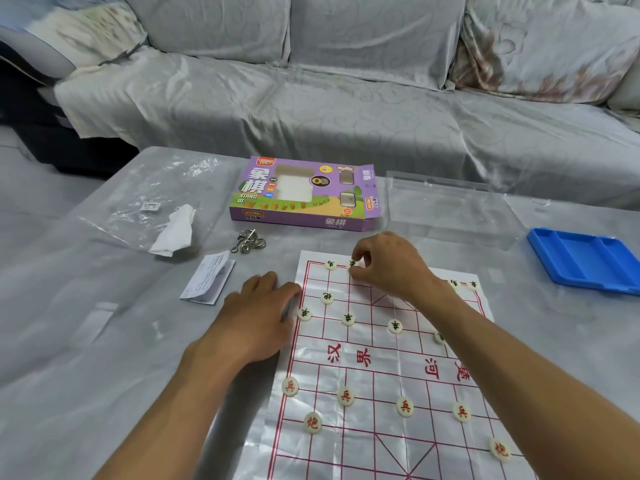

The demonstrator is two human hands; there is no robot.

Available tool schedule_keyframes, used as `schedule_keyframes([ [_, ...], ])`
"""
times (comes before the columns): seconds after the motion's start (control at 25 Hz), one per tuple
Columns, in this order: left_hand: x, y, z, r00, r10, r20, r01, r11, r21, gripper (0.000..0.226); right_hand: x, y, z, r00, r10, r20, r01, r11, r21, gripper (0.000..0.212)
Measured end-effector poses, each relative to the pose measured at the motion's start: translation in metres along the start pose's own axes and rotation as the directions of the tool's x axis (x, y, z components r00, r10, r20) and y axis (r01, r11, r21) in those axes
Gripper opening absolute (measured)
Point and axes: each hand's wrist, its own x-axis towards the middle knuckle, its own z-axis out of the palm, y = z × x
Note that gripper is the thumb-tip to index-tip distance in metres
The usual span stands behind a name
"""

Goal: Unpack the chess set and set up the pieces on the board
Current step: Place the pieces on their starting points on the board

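Chess board (381,368), a thin white sheet with a red grid, lies flat on the desk (104,341), right of centre in the head view. Far half carries cream discs with dark characters: one near the far-left corner (330,265), one at the left edge (305,314), more along the rows behind the river text, two at the far-right corner partly hidden by the forearm. Near half carries red-marked discs: a row of four soldiers, leftmost at (290,386), plus two cannons (312,423) and (500,449).

Right hand (391,265) reaches across to the far row, thumb and fingertips pinching a dark-marked piece (352,264) just beside the corner disc; whether the piece already touches the sheet cannot be told. Left hand (256,317) lies flat, palm down, fingers straight, on the desk with fingertips touching the board's left edge.

Purple chess box (301,194) lies behind the board, end flap open. Clear plastic lid (446,206) to its right, blue tray (585,259) at the right edge of the desk. Left of the board: folded leaflet (207,280), metal wire puzzle (247,241), crumpled white tissue (175,232) on a clear plastic bag (145,202). Grey-covered sofa (346,81) behind the desk
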Motion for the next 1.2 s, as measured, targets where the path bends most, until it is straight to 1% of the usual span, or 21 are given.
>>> schedule_keyframes([
  [0.2, 0.001, -0.001, 0.002, 1.000, -0.003, -0.006, 0.003, 1.000, 0.012, 0.046, 0.005, -0.001, 0.007, 0.999, -0.010, 0.037, 0.010, 1.000, 0.000, 0.022],
  [0.28, 0.001, -0.002, 0.003, 1.000, 0.000, -0.016, 0.000, 1.000, 0.012, 0.046, 0.005, -0.003, 0.007, 0.997, -0.018, 0.070, 0.017, 1.000, 0.016, 0.024],
  [0.32, 0.001, -0.003, 0.003, 1.000, 0.003, -0.021, -0.003, 1.000, 0.010, 0.045, 0.004, -0.003, 0.004, 0.998, -0.019, 0.066, 0.017, 0.999, 0.040, 0.024],
  [0.36, 0.002, -0.003, 0.004, 1.000, 0.006, -0.022, -0.006, 1.000, 0.006, 0.045, 0.002, -0.002, -0.003, 0.999, -0.011, 0.033, 0.009, 0.996, 0.083, 0.023],
  [0.44, 0.004, -0.004, 0.005, 1.000, 0.008, -0.018, -0.008, 1.000, 0.009, 0.045, -0.007, 0.011, -0.021, 0.996, 0.046, -0.076, -0.030, 0.979, 0.200, 0.019],
  [0.52, 0.004, -0.005, 0.006, 1.000, 0.007, -0.023, -0.007, 1.000, 0.019, 0.045, -0.023, 0.031, -0.038, 0.986, 0.107, -0.129, -0.074, 0.969, 0.237, 0.015],
  [0.72, 0.005, -0.007, 0.006, 1.000, 0.003, -0.021, -0.003, 1.000, 0.007, 0.044, -0.067, 0.078, -0.054, 0.979, 0.199, -0.050, -0.190, 0.971, 0.146, 0.016],
  [0.8, 0.004, -0.005, 0.006, 1.000, 0.002, -0.022, -0.002, 1.000, 0.006, 0.045, -0.078, 0.089, -0.056, 0.980, 0.197, -0.015, -0.194, 0.974, 0.119, 0.017],
  [0.96, 0.003, -0.003, 0.006, 1.000, -0.001, -0.020, 0.001, 1.000, 0.011, 0.045, -0.085, 0.095, -0.053, 0.985, 0.156, 0.079, -0.156, 0.988, -0.005, 0.018],
  [1.2, 0.003, -0.004, 0.006, 1.000, 0.005, -0.019, -0.004, 1.000, 0.011, 0.046, -0.091, 0.104, -0.051, 0.982, 0.151, 0.114, -0.152, 0.988, -0.002, 0.018],
])
